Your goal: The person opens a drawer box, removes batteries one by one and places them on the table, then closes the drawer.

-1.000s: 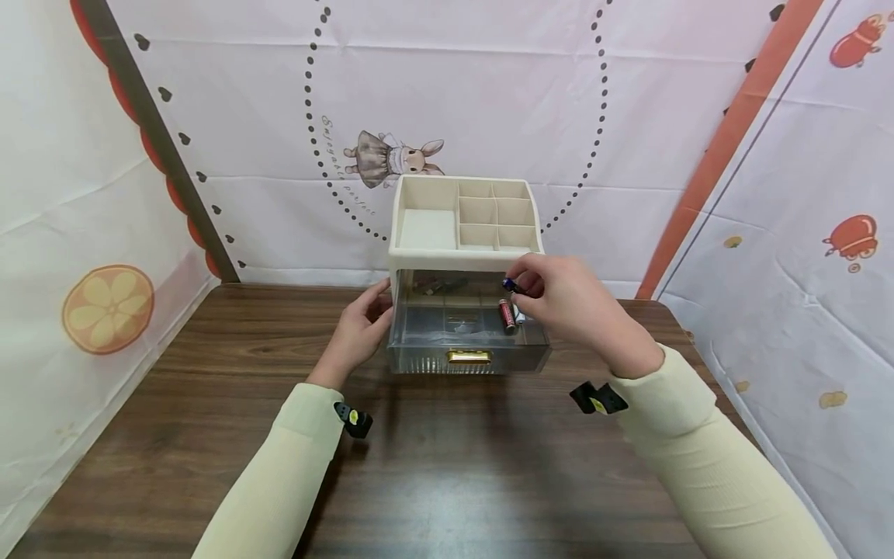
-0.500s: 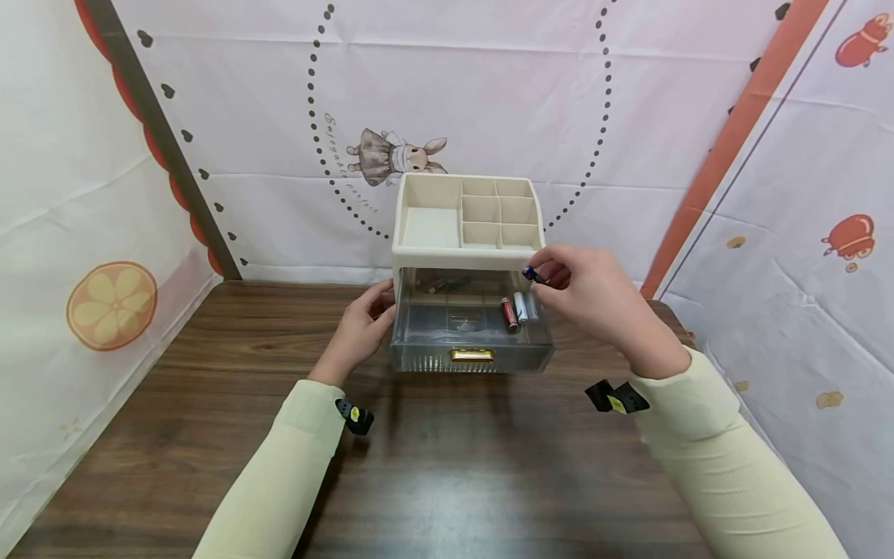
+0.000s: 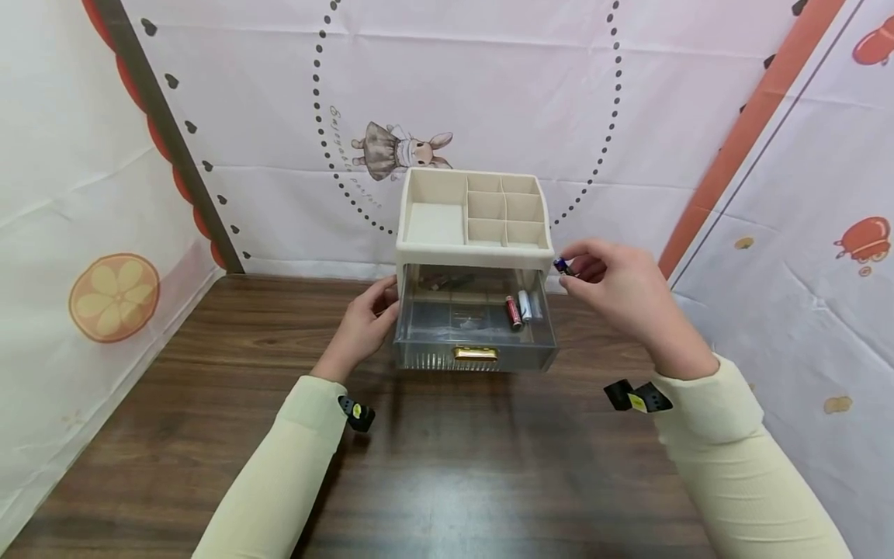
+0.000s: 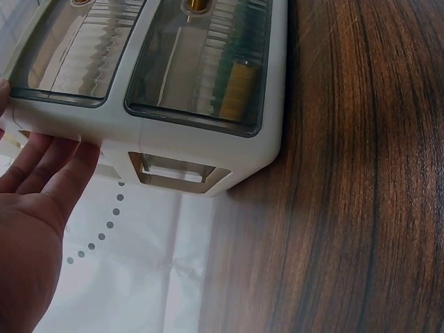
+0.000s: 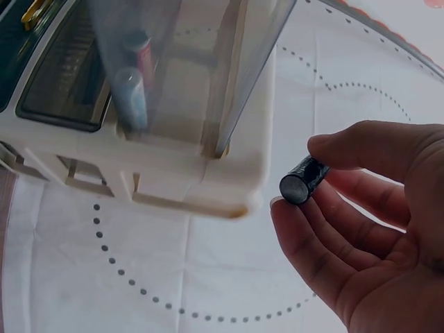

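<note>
A cream desktop organizer [image 3: 476,252] has its clear top drawer [image 3: 436,354] pulled out. Inside, at the drawer's right, lie a red battery [image 3: 513,312] and a white battery [image 3: 524,305], with another pale one beside them. My right hand [image 3: 621,291] pinches a small dark battery [image 5: 304,180] between thumb and fingertips, to the right of the organizer and apart from it. On the opposite side my left hand [image 3: 363,330] holds the organizer's side wall; the left wrist view shows fingertips [image 4: 80,163] reaching into a side cut-out, the thumb near the front edge.
Divided compartments [image 3: 506,208] form the organizer's top. A lower drawer [image 4: 208,62] is shut and has a yellow item [image 4: 239,90] behind its front. Dark wood tabletop [image 3: 447,458] lies in front. A printed cloth [image 3: 475,93] hangs close behind.
My right hand has moved from over the drawer to the right, past the organizer's side, carrying the dark battery. The white battery is now uncovered. My left hand stays on the organizer.
</note>
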`<state>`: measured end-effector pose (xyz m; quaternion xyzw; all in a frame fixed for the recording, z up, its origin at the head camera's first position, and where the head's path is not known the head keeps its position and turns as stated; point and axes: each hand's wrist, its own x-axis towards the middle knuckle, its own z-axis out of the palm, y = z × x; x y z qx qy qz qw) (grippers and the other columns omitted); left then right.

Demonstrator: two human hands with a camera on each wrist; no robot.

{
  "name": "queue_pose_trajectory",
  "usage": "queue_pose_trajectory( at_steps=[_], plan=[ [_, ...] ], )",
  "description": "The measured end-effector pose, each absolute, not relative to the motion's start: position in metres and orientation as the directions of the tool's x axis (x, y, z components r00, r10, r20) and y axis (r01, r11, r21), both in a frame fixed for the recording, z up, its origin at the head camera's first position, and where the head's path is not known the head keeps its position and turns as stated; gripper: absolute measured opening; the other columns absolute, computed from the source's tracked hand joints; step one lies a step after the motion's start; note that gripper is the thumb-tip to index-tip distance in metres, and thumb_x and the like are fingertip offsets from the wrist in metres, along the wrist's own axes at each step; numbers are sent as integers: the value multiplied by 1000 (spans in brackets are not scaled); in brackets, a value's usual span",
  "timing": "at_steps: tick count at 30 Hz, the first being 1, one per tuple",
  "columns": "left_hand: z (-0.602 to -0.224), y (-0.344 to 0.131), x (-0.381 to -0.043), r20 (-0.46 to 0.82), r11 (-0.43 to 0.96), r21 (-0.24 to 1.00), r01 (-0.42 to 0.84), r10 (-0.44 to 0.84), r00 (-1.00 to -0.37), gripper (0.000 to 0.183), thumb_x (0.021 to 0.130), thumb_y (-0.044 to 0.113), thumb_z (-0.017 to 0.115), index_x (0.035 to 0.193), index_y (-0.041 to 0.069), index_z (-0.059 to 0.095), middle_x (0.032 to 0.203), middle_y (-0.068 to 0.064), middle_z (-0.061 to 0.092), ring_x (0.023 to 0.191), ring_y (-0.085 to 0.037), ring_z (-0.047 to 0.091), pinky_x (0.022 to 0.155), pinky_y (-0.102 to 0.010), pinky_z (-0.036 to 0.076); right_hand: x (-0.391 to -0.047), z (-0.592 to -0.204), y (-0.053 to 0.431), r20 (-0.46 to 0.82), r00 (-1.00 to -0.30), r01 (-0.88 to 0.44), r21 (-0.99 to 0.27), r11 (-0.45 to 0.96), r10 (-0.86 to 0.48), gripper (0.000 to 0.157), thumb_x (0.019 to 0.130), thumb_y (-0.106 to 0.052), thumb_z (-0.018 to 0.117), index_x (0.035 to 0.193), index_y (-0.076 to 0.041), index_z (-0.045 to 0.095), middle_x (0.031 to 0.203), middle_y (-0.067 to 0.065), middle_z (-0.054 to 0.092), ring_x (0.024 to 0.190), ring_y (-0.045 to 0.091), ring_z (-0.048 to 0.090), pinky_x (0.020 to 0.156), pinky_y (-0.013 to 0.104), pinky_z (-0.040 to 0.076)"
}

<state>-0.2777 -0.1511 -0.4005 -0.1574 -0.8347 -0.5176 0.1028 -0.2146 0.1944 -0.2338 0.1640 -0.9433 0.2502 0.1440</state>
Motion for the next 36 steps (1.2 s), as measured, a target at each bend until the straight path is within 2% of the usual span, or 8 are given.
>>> queue_pose_trajectory(
  at_steps=[13,27,32,36],
  plan=[
    [-401,-151,-278,367,424,814,397,154,-917,46,100,25,56,144,19,46,113,-14,65,104,-26,63,89,-45,50,-227,-248,210,379,-907,-349,-434,831,-184,25,87,-17,71,110,-11,68,90,11,70,80,24,65,69,34,49],
    [-402,-151,-279,364,424,815,396,158,-918,47,100,25,55,145,17,44,114,-15,65,105,-27,63,88,-44,50,-241,-281,225,329,-929,-314,-460,831,-169,25,87,-14,70,111,-7,67,90,13,70,81,25,66,64,33,48],
    [-403,-150,-280,368,411,820,398,155,-917,47,100,21,55,145,15,44,115,-19,64,107,-30,63,91,-47,49,-247,-292,226,319,-932,-310,-469,827,-169,26,87,-14,70,111,-6,67,90,13,71,81,26,67,66,35,50],
    [-391,-145,-270,354,432,815,387,157,-922,47,100,15,53,145,8,42,114,-23,63,107,-33,62,90,-47,49,-249,-299,226,276,-947,-282,-478,832,-162,28,88,-16,70,113,-5,65,93,14,70,84,27,67,68,38,51]
  ],
)
